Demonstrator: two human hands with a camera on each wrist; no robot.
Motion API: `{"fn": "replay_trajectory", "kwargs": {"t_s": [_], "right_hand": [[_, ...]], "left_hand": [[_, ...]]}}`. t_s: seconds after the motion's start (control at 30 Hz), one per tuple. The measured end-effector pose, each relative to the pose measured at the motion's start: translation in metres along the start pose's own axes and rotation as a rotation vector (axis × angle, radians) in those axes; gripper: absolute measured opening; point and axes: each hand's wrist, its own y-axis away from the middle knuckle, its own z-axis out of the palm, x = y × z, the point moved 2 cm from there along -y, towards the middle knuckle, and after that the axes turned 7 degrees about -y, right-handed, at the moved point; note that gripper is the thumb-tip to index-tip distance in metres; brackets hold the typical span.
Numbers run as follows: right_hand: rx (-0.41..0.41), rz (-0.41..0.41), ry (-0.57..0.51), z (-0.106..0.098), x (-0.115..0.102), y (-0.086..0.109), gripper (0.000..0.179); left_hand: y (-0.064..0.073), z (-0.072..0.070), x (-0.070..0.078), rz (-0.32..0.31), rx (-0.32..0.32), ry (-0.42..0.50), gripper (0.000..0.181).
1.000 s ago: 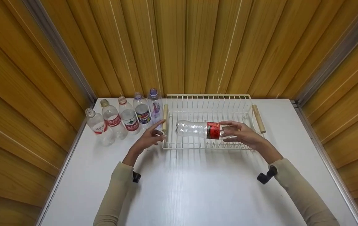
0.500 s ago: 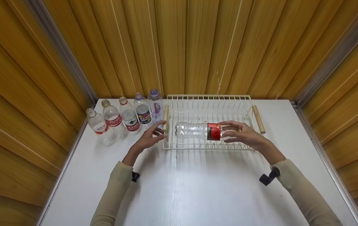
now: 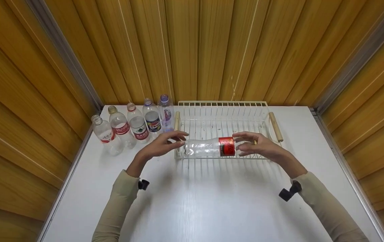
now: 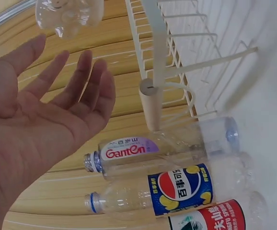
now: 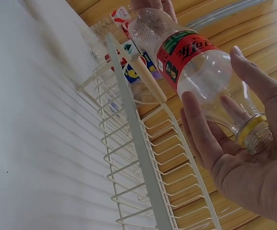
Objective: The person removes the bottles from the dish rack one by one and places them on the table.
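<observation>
My right hand (image 3: 262,146) holds a clear plastic soda bottle (image 3: 202,149) with a red label. It lies sideways in the air over the front of the rack. In the right wrist view, thumb and fingers curve round the tapered shoulder of the soda bottle (image 5: 205,79), and its capless neck points toward the palm. Near the bottle's base is my left hand (image 3: 160,145), its fingers loosely bent. The left wrist view shows a gap between the left hand (image 4: 57,110) and the bottle's base (image 4: 70,14).
A cream wire dish rack (image 3: 224,104) with wooden handles (image 3: 276,127) stands at the back of the white table (image 3: 205,201). Left of it, several capless empty bottles (image 3: 140,126) stand upright in a slanting row. Wood-patterned panels (image 3: 182,50) enclose the table.
The soda bottle has come slightly toward me in my right hand. My left hand has moved right, from the rack's left handle to the bottle's base.
</observation>
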Motion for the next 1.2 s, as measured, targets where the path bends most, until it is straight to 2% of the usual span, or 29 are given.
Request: {"fn": "replay_trajectory", "kwargs": {"t_s": [0.1, 0.17, 0.33, 0.63, 0.83, 0.97, 1.2], "right_hand": [[-0.018, -0.013, 0.01, 0.002, -0.001, 0.002, 0.058], [-0.024, -0.015, 0.021, 0.003, -0.001, 0.003, 0.058], [-0.03, 0.013, 0.057, 0.008, -0.003, 0.004, 0.057], [-0.015, 0.027, 0.096, 0.017, -0.007, 0.008, 0.059], [-0.017, 0.022, 0.095, 0.02, -0.006, 0.009, 0.059], [-0.018, 0.022, 0.106, 0.019, -0.006, 0.01, 0.058], [-0.022, 0.021, 0.096, 0.01, -0.002, 0.01, 0.059]], "left_hand": [[-0.001, 0.006, 0.009, 0.031, -0.149, 0.013, 0.043], [-0.002, 0.011, 0.014, 0.043, -0.215, 0.002, 0.048], [-0.003, 0.021, 0.022, 0.052, -0.292, -0.061, 0.063], [-0.005, 0.031, 0.026, 0.045, -0.324, -0.097, 0.069], [-0.006, 0.036, 0.026, 0.005, -0.354, -0.1, 0.072], [-0.007, 0.037, 0.024, 0.003, -0.341, -0.081, 0.07], [-0.008, 0.034, 0.02, 0.037, -0.285, -0.087, 0.066]]}}
